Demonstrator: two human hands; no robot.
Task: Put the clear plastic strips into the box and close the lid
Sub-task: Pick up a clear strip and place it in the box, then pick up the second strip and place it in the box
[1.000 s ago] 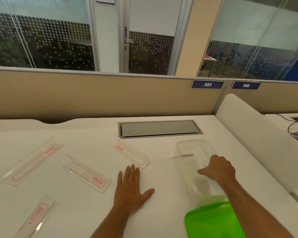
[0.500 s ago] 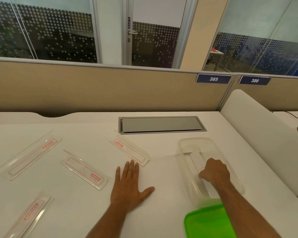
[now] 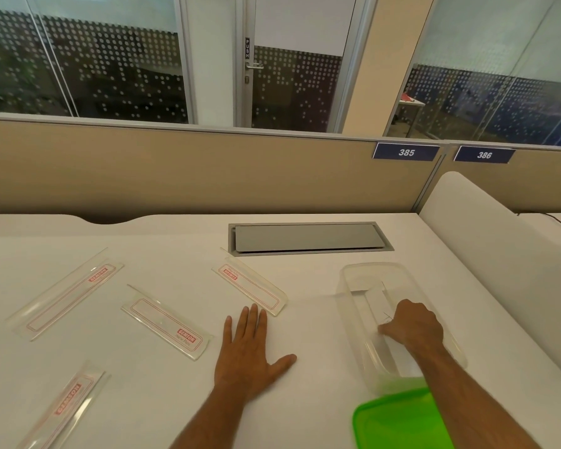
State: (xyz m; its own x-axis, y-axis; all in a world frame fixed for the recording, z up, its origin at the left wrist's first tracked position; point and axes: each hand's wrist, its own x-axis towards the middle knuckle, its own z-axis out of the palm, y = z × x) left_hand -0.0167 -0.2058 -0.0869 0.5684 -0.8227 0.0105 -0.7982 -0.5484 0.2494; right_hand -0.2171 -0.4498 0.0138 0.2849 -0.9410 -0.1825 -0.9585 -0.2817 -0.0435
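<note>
A clear plastic box (image 3: 366, 269) stands open on the white desk at the right. My right hand (image 3: 413, 325) is inside it, fingers curled on a clear plastic strip (image 3: 374, 299) that lies along the box bottom. The green lid (image 3: 402, 419) lies on the desk just in front of the box, under my right forearm. My left hand (image 3: 250, 351) rests flat on the desk, fingers spread, holding nothing. Several more clear strips with red print lie on the desk: one (image 3: 250, 285) just beyond my left fingertips, one (image 3: 167, 322) left of it, one (image 3: 68, 293) far left, one (image 3: 67, 408) near left.
A grey cable hatch (image 3: 308, 238) is set into the desk behind the strips. A beige partition (image 3: 175, 170) closes the far edge. A white rounded divider (image 3: 499, 247) runs along the right side close to the box.
My right hand has gone lower and nearer inside the box with the strip. My left hand has stayed flat on the desk.
</note>
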